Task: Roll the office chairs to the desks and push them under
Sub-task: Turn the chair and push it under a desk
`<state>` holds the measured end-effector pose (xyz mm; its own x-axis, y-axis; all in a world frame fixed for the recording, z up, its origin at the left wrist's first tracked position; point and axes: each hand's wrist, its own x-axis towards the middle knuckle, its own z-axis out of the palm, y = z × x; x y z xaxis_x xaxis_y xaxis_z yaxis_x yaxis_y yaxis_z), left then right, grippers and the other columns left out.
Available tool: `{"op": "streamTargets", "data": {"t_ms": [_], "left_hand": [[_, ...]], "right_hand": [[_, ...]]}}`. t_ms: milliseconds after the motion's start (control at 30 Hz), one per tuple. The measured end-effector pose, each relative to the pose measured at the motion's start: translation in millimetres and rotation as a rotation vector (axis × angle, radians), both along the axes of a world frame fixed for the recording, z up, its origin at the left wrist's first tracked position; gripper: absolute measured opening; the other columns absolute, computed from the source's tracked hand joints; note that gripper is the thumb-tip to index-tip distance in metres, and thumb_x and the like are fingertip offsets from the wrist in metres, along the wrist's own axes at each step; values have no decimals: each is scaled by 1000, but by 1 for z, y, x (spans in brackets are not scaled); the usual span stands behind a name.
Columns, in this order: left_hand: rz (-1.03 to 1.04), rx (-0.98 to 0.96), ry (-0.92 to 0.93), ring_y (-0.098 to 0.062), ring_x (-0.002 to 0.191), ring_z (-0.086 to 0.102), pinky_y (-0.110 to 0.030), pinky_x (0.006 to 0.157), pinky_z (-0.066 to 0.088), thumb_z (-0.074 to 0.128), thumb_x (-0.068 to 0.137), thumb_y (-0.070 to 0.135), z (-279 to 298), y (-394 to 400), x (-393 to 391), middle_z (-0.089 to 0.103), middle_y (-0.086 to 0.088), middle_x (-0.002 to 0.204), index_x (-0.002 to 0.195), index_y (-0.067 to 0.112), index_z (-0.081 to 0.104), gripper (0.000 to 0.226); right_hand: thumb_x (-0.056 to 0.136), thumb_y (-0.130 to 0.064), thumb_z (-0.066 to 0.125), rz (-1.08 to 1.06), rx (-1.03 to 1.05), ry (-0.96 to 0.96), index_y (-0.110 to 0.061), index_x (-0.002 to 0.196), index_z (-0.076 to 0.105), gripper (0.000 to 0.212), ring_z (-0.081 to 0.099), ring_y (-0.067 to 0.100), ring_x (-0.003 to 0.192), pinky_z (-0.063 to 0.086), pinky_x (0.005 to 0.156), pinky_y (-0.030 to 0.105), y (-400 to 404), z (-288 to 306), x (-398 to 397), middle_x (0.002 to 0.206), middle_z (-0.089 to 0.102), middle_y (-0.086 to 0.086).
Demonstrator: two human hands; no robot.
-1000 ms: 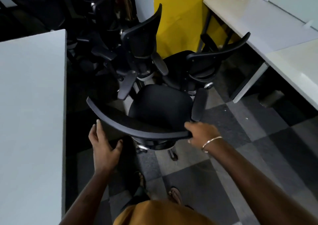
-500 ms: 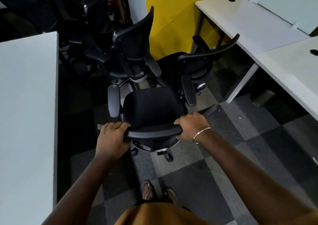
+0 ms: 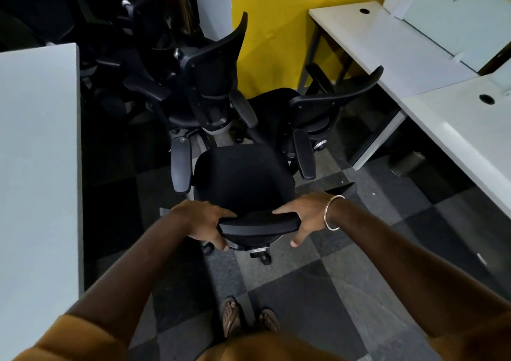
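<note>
Both hands are clamped on the backrest top of the nearest office chair (image 3: pixel 243 178): the left hand (image 3: pixel 203 221) is wrapped round its left end, the right hand (image 3: pixel 307 217) round its right end. The chair is placed on the checkered floor (image 3: pixel 345 286) between the left desk (image 3: pixel 36 167) and the right desk (image 3: pixel 453 128). Further chairs (image 3: pixel 210 84) are crowded beyond it, before a yellow wall (image 3: pixel 276 15).

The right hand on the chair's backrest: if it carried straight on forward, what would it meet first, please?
Probably the right armrest of the held chair, just ahead of the right hand; beyond stands another chair. Depth is unclear.
</note>
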<state>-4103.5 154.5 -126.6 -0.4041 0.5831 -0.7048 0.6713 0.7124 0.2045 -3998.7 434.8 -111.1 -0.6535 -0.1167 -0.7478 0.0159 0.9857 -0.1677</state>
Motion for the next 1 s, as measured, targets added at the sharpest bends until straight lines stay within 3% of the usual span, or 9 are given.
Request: {"op": "streamTargets", "data": {"t_ms": [267,433,533,600,800,1000], "left_hand": [[47,-65,-270,-20,139,46,-43,115,38,85,74,51,1,8,5,40,7,162,160,54,15,111],[75,-72,-210,-24,145,41,-42,113,37,84,75,50,-1,8,26,33,6,167,160,56,11,112],[107,-78,-194,-22,134,52,-42,108,43,83,72,51,2,12,36,44,7,160,155,63,12,109],[119,-88,-168,-21,137,49,-43,106,43,81,70,53,3,14,44,41,8,161,154,64,12,110],[149,-125,-58,-21,138,48,-41,103,45,77,71,45,5,29,76,39,8,163,154,64,10,109],[192,-209,57,-24,139,50,-43,104,45,68,74,52,5,58,120,39,7,164,156,62,9,103]], "right_hand": [[58,-83,76,-49,-44,44,-55,151,36,105,53,12,133,40,110,36,-1,-4,14,148,54,-19],[49,-95,67,-43,-25,113,-58,148,37,110,56,12,130,42,108,36,-1,-7,29,145,57,-21],[52,-90,69,-51,-10,146,-59,146,37,105,59,12,126,43,100,33,0,-7,35,140,60,-20],[54,-87,71,-43,-10,139,-59,147,37,104,59,14,125,42,98,31,2,-6,39,141,61,-18],[61,-81,75,10,-38,104,-55,153,33,104,54,19,135,44,108,34,16,-9,53,153,52,-12],[62,-85,70,118,-58,137,-49,156,30,108,51,21,139,42,112,39,34,-22,70,157,48,-10]]}}
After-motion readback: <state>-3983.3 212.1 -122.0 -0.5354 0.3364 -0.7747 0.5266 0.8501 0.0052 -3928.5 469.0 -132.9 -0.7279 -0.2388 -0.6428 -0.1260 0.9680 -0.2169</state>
